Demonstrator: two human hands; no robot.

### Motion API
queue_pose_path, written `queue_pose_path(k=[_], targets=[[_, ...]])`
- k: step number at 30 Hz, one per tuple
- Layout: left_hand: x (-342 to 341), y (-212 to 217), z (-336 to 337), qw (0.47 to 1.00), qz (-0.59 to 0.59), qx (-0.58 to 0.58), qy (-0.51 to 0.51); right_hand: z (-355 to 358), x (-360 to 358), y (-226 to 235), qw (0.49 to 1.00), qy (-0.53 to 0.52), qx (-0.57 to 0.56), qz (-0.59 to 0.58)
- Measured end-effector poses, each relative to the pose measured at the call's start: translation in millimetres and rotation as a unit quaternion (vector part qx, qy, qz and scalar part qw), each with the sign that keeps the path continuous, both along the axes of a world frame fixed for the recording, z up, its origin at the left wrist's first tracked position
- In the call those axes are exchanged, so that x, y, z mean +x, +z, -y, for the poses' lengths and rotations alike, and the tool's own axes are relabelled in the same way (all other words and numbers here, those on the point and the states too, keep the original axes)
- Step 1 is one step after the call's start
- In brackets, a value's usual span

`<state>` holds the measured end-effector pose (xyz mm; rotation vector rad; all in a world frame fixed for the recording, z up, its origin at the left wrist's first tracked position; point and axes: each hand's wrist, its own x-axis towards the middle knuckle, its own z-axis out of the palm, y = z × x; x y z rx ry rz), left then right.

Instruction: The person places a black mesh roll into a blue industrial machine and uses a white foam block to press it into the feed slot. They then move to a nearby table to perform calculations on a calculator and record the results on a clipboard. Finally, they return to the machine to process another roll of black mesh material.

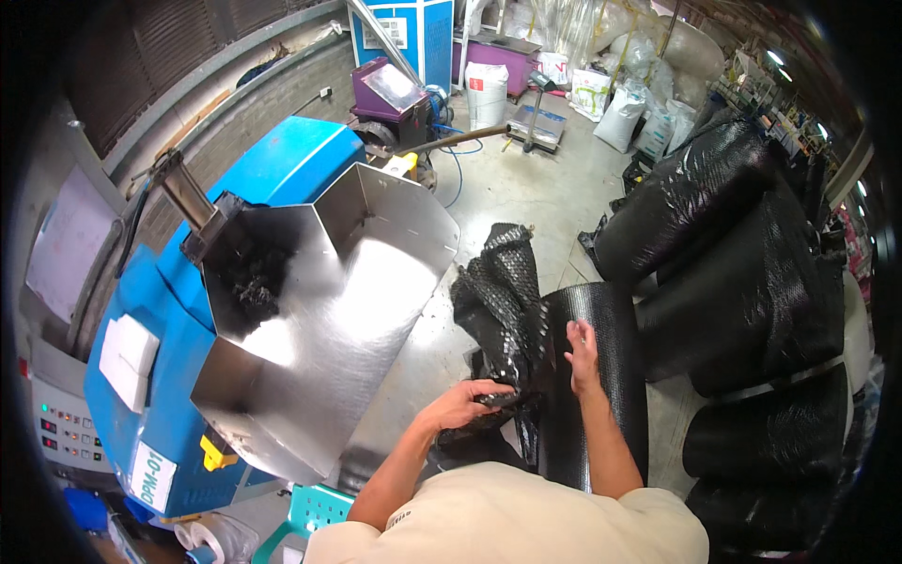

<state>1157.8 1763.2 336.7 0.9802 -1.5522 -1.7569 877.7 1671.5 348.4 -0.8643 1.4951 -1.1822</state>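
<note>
My left hand is closed on a crumpled sheet of black bubble wrap, which hangs and bunches in front of me. Its loose folds trail down towards my body. Just to the right stands a black bubble-wrap roll. Over that roll, my right hand is raised with its fingers stretched out, holding nothing. Whether the right hand touches the roll I cannot tell. Part of the sheet's lower end is hidden behind my left hand and shirt.
On the left is a blue machine with a wide metal hopper, dark scraps in its throat. Large black rolls are stacked at right. Farther off are a platform scale and white sacks. A teal crate sits at lower left.
</note>
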Motion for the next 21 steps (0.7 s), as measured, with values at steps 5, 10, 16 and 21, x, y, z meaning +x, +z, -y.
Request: queue_pose_path(k=[5, 10, 16, 21], targets=[[2, -5, -50, 0.980, 0.068, -0.099, -0.157, -9, 22, -62, 0.949, 0.279, 0.076, -0.123], [62, -110, -108, 0.886, -0.325, 0.262, 0.203, -47, 99, -12, 0.927, 0.351, 0.005, -0.130], [69, -10, -79, 0.841, -0.285, 0.225, 0.400, -88, 132, 33, 0.847, 0.526, -0.048, -0.056], [110, 66, -65, 0.852, -0.123, -0.025, 0.508, -57, 110, 60, 0.845, 0.522, -0.090, -0.081]])
